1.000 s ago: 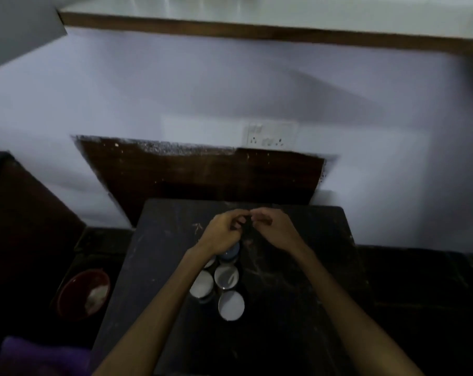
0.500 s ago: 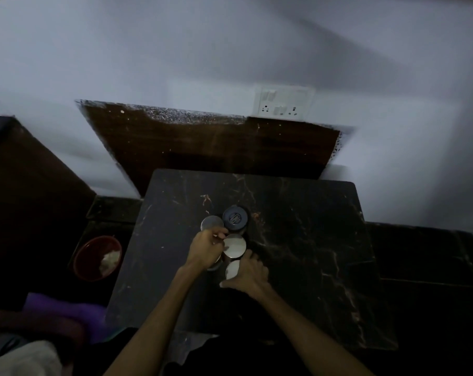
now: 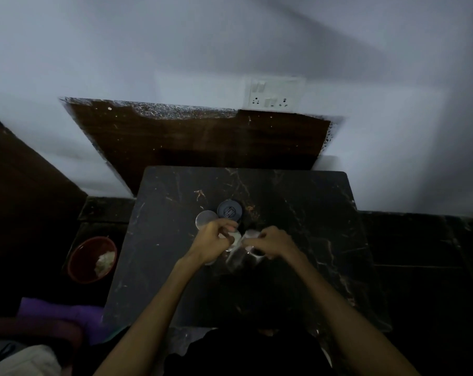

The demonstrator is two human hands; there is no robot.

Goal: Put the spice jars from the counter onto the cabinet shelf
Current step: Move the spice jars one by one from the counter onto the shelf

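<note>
Black marble-patterned table (image 3: 297, 226) carries a tight cluster of spice jars (image 3: 224, 226) near its middle, with both of a person's hands down among them and none of the jars yet off the surface. The left hand (image 3: 213, 241) has its fingers curled over a pale-lidded jar (image 3: 234, 240), apparently gripping it from above. The right hand (image 3: 270, 244) curls around another jar (image 3: 250, 246), which is blurred and mostly hidden under the fingers, so the hold looks like a grip but its exact form is hard to tell. Two more jars stand just behind the hands: one with a dark blue-grey lid (image 3: 229, 211) and, touching it on the left, one with a flat silvery lid (image 3: 206, 219). Judged from this view, the task is at its start: every visible jar is on the table, and the cabinet shelf does not appear in the picture. The jars look small, round and short, with plain flat lids, packed close enough to touch. The light is dim, so their contents cannot be made out. A red bowl (image 3: 92, 260) with something pale inside sits on the floor left of the table.
</note>
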